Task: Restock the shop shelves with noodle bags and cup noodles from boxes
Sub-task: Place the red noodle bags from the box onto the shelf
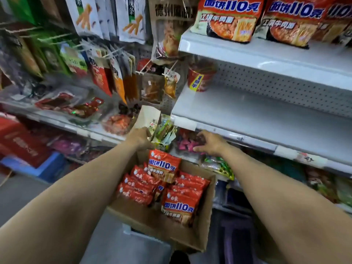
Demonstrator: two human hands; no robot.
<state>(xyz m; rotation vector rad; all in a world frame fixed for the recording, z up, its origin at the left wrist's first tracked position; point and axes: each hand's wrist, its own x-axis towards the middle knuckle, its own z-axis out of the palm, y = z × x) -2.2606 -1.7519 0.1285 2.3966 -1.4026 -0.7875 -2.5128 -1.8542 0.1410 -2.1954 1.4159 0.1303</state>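
The left hand (140, 139) grips back the box flap (149, 116), likely to bare the noodle bags (179, 204), while the right hand (208, 142) hovers, grip wide and empty.

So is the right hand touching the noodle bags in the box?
Apart. Head view: the right hand is up by the pink packets, with a clear gap to the noodle bags below.

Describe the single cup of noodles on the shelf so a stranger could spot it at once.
Find the white shelving on the right, below the row of red noodle bags. On the next shelf down, at its left end against the pegboard back, stands the red cup noodle. It is a tub with a yellow band, unlike the flat packets hanging beside it.
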